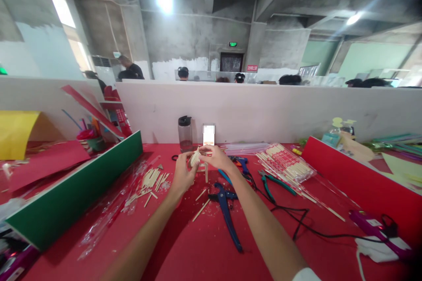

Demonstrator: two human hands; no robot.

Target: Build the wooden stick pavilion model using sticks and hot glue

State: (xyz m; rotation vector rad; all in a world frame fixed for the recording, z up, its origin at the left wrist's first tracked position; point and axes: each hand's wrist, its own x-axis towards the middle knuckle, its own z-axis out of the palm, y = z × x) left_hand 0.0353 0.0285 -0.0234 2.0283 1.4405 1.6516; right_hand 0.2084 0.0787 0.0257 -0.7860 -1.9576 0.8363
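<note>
Between both hands, above the middle of the red table, is a small pale piece built of wooden sticks (pixel 195 158). My left hand (pixel 185 173) grips its left and lower side, fingers curled round it. From the right, my right hand (pixel 216 158) holds its upper edge with bent fingers. The piece's far side is hidden. Below the hands lie a few loose sticks (pixel 201 210) and a blue-handled cutter (pixel 227 217). A heap of cut sticks (pixel 150 178) is left of my left hand.
A dark-lidded bottle (pixel 185 134) and a lit phone (pixel 209 135) stand by the partition (pixel 263 109). To the right lie packed sticks (pixel 285 162), green-handled pliers (pixel 277 183), a blue glue gun (pixel 243 164) and a black cable (pixel 290 209). Green (pixel 82 189) and red (pixel 362 175) boards flank the space.
</note>
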